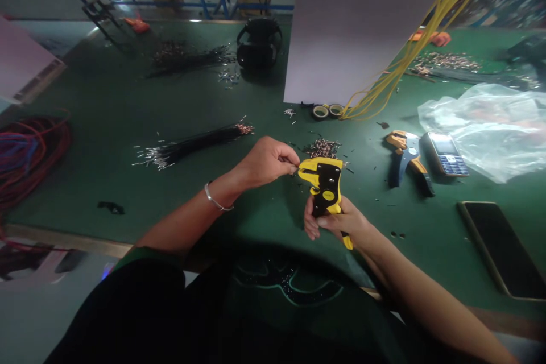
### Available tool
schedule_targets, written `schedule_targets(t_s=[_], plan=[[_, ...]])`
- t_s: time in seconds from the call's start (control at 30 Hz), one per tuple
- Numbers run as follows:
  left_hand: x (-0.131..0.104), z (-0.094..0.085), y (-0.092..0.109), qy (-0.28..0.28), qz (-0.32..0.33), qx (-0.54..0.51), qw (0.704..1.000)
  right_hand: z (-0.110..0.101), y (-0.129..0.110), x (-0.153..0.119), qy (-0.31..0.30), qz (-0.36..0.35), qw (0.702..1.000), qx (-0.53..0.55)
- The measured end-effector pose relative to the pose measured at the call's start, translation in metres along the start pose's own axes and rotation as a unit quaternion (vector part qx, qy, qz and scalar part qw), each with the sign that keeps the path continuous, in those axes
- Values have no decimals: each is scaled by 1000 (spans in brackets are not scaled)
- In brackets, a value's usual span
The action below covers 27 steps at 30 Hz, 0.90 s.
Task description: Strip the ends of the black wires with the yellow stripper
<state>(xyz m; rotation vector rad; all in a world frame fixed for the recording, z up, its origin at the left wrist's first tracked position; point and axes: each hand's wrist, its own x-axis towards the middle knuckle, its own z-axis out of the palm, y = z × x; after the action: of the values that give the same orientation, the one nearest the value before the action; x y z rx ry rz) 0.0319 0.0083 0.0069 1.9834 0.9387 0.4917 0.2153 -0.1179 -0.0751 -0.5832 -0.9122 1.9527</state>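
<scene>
My right hand (335, 219) is wrapped round the handles of a yellow and black wire stripper (329, 185), held upright with its jaws pointing left. Thumb and fingertips of my left hand (273, 162) are pinched together right at those jaws; what they hold is too small to make out. Just behind the tool lies a pile of short wire pieces (322, 148). To the left, a long bundle of black wires (196, 144) rests on the green table (102, 182), with pale ends at the left and coppery ends at the right.
Another stripper (405, 153), a keypad phone (446, 153), a smartphone (501, 247) and clear plastic (503, 131) lie right. Behind stand a grey panel (341, 28), tape rolls (321, 112), yellow wires (396, 74) and a black headset (258, 48). Red wire coils (34, 159) sit far left.
</scene>
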Motion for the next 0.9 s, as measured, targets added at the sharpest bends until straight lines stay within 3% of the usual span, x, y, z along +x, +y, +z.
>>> schedule_targets(t_s=[0.9], plan=[[0,-1,1,-12,-19,-7,1000,12,2,-3,72,32,997,-7]])
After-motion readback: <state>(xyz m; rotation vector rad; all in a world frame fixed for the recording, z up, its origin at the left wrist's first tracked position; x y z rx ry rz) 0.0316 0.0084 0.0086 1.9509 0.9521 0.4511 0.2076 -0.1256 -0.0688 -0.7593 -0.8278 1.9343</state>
